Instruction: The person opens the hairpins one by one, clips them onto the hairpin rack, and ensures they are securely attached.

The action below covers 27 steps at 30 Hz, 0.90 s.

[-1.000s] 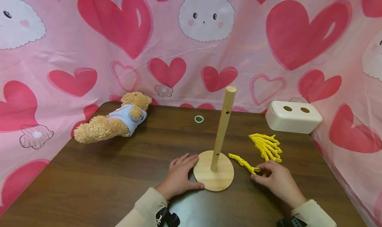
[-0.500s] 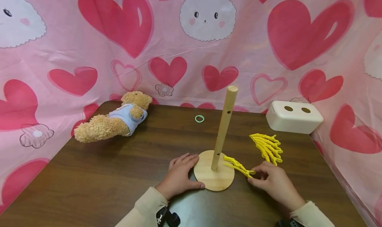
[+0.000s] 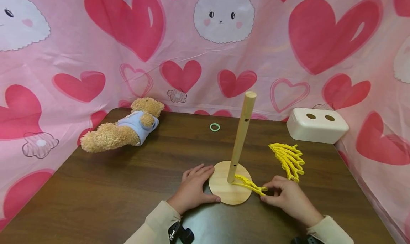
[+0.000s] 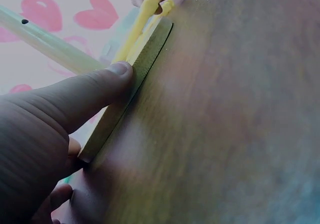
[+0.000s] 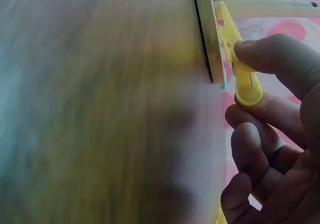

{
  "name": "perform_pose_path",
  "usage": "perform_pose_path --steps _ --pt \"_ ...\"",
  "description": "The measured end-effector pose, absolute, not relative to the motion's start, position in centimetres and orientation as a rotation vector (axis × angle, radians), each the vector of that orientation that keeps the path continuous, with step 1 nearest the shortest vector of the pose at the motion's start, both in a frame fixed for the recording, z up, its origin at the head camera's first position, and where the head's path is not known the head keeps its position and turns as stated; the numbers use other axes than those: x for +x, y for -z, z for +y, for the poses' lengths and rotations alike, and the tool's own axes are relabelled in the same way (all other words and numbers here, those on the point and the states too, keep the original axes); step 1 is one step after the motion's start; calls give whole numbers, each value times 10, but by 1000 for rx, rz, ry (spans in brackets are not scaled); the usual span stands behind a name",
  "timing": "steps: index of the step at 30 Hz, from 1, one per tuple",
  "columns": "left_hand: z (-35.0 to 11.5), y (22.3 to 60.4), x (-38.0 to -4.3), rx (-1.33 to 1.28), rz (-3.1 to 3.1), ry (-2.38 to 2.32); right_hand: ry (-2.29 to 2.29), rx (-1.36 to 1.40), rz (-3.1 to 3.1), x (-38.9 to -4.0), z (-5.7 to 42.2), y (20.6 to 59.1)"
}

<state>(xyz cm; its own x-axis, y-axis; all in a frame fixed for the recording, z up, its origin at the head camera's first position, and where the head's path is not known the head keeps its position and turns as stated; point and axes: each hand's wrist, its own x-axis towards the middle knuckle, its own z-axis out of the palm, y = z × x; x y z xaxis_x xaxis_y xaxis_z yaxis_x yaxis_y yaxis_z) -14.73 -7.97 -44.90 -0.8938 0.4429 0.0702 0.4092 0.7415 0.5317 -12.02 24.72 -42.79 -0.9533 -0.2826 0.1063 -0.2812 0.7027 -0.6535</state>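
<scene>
In the head view, my left hand (image 3: 195, 190) holds the left edge of the round wooden base (image 3: 221, 194). Its thumb (image 4: 107, 83) lies over the base's rim in the left wrist view. A wooden post (image 3: 242, 133) with small holes rises from the base. My right hand (image 3: 289, 197) pinches the forked end of a long yellow toothed clip (image 3: 251, 186) between thumb and finger. The clip's two prongs stand slightly apart and reach over the base to the foot of the post; whether they touch it I cannot tell. Several similar yellow clips (image 3: 288, 158) lie beyond the right hand.
A teddy bear (image 3: 128, 126) in a blue top lies at the back left of the brown table (image 3: 112, 194). A green ring (image 3: 215, 127) rests behind the post. At the back right stands a white box (image 3: 317, 126) with two round holes. Heart-printed pink cloth surrounds the table.
The right hand has moved left, bringing the yellow clip from beside the base to the post's foot. The clip's prongs have parted. My left hand stays on the base.
</scene>
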Motion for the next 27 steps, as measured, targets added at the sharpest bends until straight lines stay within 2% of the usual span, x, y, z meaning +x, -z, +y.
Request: perform_pose_path --steps 8,27 --pt "-78 449 -147 700 2872 -851 1170 -379 2852 -126 243 433" --pt "-78 447 -149 684 2857 -837 1179 -396 2794 -135 228 440"
